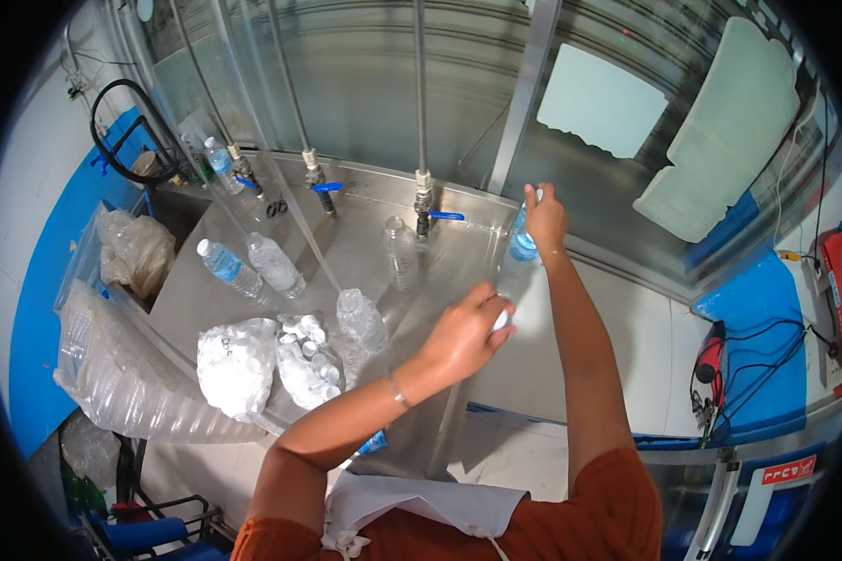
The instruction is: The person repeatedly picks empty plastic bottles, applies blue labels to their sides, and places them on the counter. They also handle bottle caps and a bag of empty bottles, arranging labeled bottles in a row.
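My right hand (546,222) is closed round the top of a clear plastic bottle with a blue label (522,245). That bottle is upright by the glass panel, on the right part of the counter. My left hand (460,338) is closed, with a white bottle cap (502,321) showing between thumb and fingers. Left of it, a clear bottle (360,320) leans on the steel counter. An open plastic bag (309,365) of loose white caps lies near my left forearm, beside a full white bag (237,365).
Metal pipes with blue-handled valves (426,210) come down over the steel counter (346,248). An unlabelled bottle (400,252) and a blue-labelled bottle (229,266) stand on it. At left is a large bag of empty bottles (131,374). A red-handled tool with cables (710,355) lies far right.
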Action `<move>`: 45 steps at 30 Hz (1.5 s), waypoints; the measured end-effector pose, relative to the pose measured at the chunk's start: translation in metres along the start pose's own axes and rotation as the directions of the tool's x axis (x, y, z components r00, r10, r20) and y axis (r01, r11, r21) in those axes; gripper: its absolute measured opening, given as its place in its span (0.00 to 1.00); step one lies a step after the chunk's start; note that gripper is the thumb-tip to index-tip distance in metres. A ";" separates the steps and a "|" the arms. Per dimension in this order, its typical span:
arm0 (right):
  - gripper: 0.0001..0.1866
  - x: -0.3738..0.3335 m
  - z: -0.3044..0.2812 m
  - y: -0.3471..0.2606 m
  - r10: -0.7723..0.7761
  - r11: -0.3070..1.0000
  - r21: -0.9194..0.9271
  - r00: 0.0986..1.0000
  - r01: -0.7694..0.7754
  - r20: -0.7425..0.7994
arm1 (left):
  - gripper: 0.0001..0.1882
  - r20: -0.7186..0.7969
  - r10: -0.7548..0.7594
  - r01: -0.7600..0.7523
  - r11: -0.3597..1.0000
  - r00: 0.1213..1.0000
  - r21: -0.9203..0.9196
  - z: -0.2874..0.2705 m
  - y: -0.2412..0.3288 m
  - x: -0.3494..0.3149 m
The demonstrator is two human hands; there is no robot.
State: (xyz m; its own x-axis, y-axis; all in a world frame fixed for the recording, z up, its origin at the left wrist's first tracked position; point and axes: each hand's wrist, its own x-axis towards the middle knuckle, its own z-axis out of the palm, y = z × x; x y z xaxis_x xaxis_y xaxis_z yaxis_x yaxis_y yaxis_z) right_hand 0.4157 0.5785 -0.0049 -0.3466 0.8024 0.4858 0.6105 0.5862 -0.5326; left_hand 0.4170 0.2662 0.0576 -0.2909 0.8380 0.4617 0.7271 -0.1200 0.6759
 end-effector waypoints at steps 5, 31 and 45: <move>0.23 -0.030 -0.004 0.080 0.258 0.957 0.106 0.959 -0.271 0.120 | 0.13 -0.006 -0.043 0.042 0.997 0.999 -0.064 0.071 -0.033 0.056; 0.05 -0.336 -0.026 -0.083 -0.049 0.533 0.833 0.976 -0.152 0.210 | 0.41 -0.882 -0.177 0.656 0.734 0.436 0.177 -0.280 -0.299 -0.145; 0.42 -0.365 -0.089 -0.201 -0.346 0.841 0.541 0.767 -0.001 0.540 | 0.24 -0.198 -0.320 0.313 0.947 0.926 -0.066 -0.169 -0.074 -0.202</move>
State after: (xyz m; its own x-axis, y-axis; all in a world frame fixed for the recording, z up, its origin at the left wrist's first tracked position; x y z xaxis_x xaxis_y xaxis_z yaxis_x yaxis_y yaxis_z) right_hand 0.4830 0.1575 -0.0129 -0.8621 0.4727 0.1826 0.1285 0.5523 -0.8237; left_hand 0.3168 0.0157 0.0108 -0.6253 0.7096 0.3248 0.5567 0.1139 0.8229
